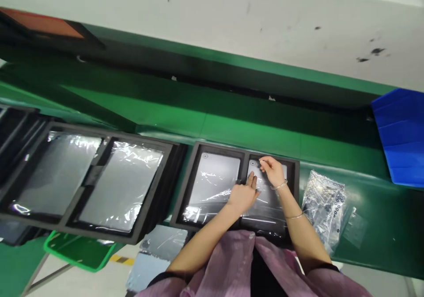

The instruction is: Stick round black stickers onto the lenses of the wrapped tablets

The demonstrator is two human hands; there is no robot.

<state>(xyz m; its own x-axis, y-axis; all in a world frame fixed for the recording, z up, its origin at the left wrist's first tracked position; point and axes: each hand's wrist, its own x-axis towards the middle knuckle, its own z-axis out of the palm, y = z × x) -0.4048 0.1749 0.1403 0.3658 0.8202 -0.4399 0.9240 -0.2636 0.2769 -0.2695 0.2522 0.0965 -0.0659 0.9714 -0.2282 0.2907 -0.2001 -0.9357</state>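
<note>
A black foam tray (182,184) with two compartments lies in front of me on the green bench. Each compartment holds a flat grey panel in clear film, the left panel (217,180) with a round ring near its upper left corner. My left hand (243,196) rests over the right panel (265,206), fingers stretched out toward its upper part. Just above that panel's top, my right hand (273,172) is closed in a pinch near a similar ring (252,163). Whatever its fingertips hold, if anything, is too small to make out.
Right of the tray lie a clear bag with small black rings (326,206) and a smaller clear bag (355,228). A blue bin (402,138) stands at far right. Stacked foam trays (109,235) with wrapped panels are at left, above a green basket (94,266).
</note>
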